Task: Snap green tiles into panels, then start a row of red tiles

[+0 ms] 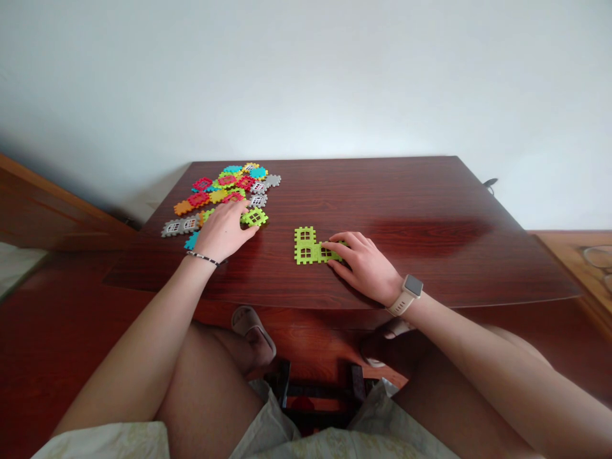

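Note:
My left hand (224,228) is over the near right side of a pile of toothed plastic tiles. Its thumb and fingers are apart, around the left part of a green window tile (255,217); firm contact is not clear. Near the table's front, my right hand (364,261) holds a joined group of flat green window tiles (305,245). Its thumb lies at their near edge and its fingers rest over the right part, hiding some of it. Two tiles of that group stand one behind the other at the left.
Grey window tiles (180,225) lie left of my left hand. Behind it are red tiles (203,184), an orange tile (183,208) and blue tiles (259,173). All rest on a dark wooden table (382,191) against a white wall (325,76). A black cable end (490,183) shows beyond the right edge.

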`<state>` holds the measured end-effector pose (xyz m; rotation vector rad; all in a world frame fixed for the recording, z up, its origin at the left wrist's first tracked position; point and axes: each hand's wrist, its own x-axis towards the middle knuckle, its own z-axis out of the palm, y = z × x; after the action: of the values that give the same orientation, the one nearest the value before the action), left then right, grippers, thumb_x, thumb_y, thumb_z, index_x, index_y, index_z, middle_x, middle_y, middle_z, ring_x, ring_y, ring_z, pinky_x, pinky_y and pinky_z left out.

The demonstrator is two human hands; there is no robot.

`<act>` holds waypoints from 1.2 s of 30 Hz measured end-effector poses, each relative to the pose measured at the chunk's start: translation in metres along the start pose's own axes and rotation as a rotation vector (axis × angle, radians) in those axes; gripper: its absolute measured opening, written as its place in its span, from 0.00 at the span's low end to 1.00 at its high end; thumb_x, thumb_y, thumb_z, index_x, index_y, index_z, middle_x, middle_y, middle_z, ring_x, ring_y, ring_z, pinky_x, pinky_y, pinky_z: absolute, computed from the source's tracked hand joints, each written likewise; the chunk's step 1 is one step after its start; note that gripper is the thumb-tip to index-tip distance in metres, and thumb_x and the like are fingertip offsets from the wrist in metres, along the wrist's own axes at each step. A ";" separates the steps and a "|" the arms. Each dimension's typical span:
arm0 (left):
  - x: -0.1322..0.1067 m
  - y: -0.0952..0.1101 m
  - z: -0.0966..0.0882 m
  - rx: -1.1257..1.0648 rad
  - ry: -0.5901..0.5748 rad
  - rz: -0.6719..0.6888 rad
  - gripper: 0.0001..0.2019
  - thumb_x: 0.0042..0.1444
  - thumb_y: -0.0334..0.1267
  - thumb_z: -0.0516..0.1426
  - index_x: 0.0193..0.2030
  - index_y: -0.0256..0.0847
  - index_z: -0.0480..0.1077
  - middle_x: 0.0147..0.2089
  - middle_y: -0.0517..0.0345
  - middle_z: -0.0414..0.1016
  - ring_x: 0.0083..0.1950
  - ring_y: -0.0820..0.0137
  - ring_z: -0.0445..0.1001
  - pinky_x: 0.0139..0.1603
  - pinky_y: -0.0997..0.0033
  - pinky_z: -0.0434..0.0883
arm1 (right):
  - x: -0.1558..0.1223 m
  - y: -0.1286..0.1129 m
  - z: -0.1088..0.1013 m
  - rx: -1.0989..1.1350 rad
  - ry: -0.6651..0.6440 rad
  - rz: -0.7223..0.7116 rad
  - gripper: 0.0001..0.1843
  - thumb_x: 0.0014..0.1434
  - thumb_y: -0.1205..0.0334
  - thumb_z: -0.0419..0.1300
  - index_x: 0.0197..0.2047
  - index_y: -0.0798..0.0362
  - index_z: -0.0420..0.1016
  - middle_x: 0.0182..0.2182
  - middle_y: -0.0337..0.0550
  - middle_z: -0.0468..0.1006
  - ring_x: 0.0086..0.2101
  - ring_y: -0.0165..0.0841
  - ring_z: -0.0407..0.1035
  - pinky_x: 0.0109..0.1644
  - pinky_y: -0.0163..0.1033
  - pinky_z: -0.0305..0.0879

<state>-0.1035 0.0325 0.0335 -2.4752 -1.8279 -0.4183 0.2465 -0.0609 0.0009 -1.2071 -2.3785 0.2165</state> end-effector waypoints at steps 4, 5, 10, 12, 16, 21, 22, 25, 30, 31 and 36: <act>-0.002 0.012 0.002 -0.057 0.033 0.038 0.27 0.64 0.44 0.64 0.68 0.39 0.71 0.59 0.45 0.81 0.63 0.47 0.77 0.69 0.47 0.73 | 0.000 0.000 0.000 0.005 0.001 -0.003 0.18 0.77 0.58 0.60 0.66 0.49 0.78 0.60 0.56 0.79 0.59 0.52 0.72 0.63 0.62 0.73; -0.002 0.015 0.003 -0.071 0.040 0.048 0.27 0.64 0.44 0.64 0.68 0.39 0.71 0.59 0.45 0.81 0.63 0.47 0.77 0.68 0.47 0.73 | 0.000 0.000 0.000 0.006 0.001 -0.002 0.18 0.77 0.58 0.60 0.66 0.49 0.78 0.60 0.56 0.79 0.59 0.52 0.72 0.63 0.62 0.73; -0.007 0.034 0.007 -0.160 0.081 0.134 0.27 0.66 0.45 0.65 0.69 0.39 0.70 0.58 0.45 0.80 0.62 0.49 0.77 0.69 0.47 0.73 | 0.000 0.000 0.000 0.004 0.002 -0.002 0.18 0.77 0.57 0.59 0.66 0.49 0.78 0.60 0.57 0.78 0.59 0.52 0.72 0.62 0.63 0.73; -0.010 0.042 0.009 -0.214 0.089 0.174 0.27 0.66 0.44 0.65 0.69 0.40 0.70 0.58 0.46 0.80 0.62 0.51 0.78 0.68 0.48 0.74 | 0.000 0.000 0.000 0.006 0.005 -0.005 0.18 0.77 0.57 0.59 0.66 0.49 0.78 0.60 0.57 0.79 0.59 0.52 0.72 0.63 0.62 0.73; -0.016 0.060 0.013 -0.338 0.087 0.237 0.25 0.66 0.43 0.67 0.67 0.41 0.70 0.56 0.49 0.80 0.59 0.54 0.79 0.66 0.50 0.75 | 0.000 -0.001 0.000 0.004 0.005 -0.006 0.18 0.77 0.57 0.59 0.66 0.49 0.78 0.60 0.56 0.79 0.59 0.52 0.72 0.63 0.62 0.73; -0.024 0.080 0.017 -0.366 0.067 0.297 0.25 0.66 0.42 0.68 0.66 0.43 0.69 0.55 0.51 0.79 0.58 0.54 0.78 0.65 0.51 0.75 | 0.000 0.000 0.000 0.006 0.003 -0.003 0.19 0.77 0.58 0.59 0.66 0.51 0.78 0.60 0.57 0.79 0.60 0.52 0.71 0.64 0.62 0.72; -0.025 0.083 0.017 -0.373 0.071 0.304 0.25 0.65 0.41 0.68 0.66 0.44 0.69 0.54 0.51 0.79 0.58 0.54 0.78 0.65 0.51 0.75 | 0.000 0.000 0.000 0.007 0.003 -0.004 0.19 0.77 0.57 0.59 0.66 0.51 0.78 0.60 0.57 0.79 0.60 0.52 0.71 0.64 0.62 0.73; -0.028 0.090 0.018 -0.397 0.088 0.326 0.25 0.65 0.40 0.68 0.66 0.45 0.69 0.54 0.51 0.79 0.58 0.55 0.78 0.64 0.52 0.75 | 0.000 0.000 0.000 0.011 0.004 -0.006 0.18 0.77 0.57 0.59 0.66 0.50 0.78 0.60 0.57 0.79 0.60 0.52 0.71 0.63 0.62 0.73; -0.032 0.098 0.020 -0.441 0.128 0.373 0.26 0.65 0.39 0.69 0.67 0.46 0.68 0.54 0.51 0.78 0.57 0.55 0.77 0.64 0.52 0.75 | 0.001 -0.001 -0.001 0.028 0.000 -0.004 0.19 0.77 0.57 0.59 0.67 0.49 0.76 0.60 0.56 0.79 0.59 0.53 0.71 0.63 0.62 0.72; -0.033 0.099 0.020 -0.450 0.134 0.376 0.26 0.65 0.39 0.69 0.67 0.46 0.68 0.54 0.51 0.78 0.57 0.55 0.78 0.64 0.52 0.75 | 0.001 -0.002 -0.002 0.036 0.002 -0.003 0.19 0.77 0.57 0.59 0.67 0.48 0.75 0.60 0.56 0.80 0.59 0.53 0.71 0.63 0.62 0.72; -0.037 0.106 0.017 -0.486 0.164 0.392 0.26 0.66 0.39 0.69 0.67 0.47 0.68 0.54 0.50 0.78 0.57 0.55 0.78 0.63 0.51 0.76 | 0.002 -0.003 -0.004 0.075 0.063 0.012 0.20 0.76 0.55 0.59 0.67 0.47 0.72 0.61 0.56 0.79 0.60 0.53 0.72 0.62 0.61 0.72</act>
<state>-0.0106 -0.0307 0.0220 -2.8969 -1.2465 -1.1049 0.2451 -0.0614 0.0063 -1.1762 -2.2895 0.2656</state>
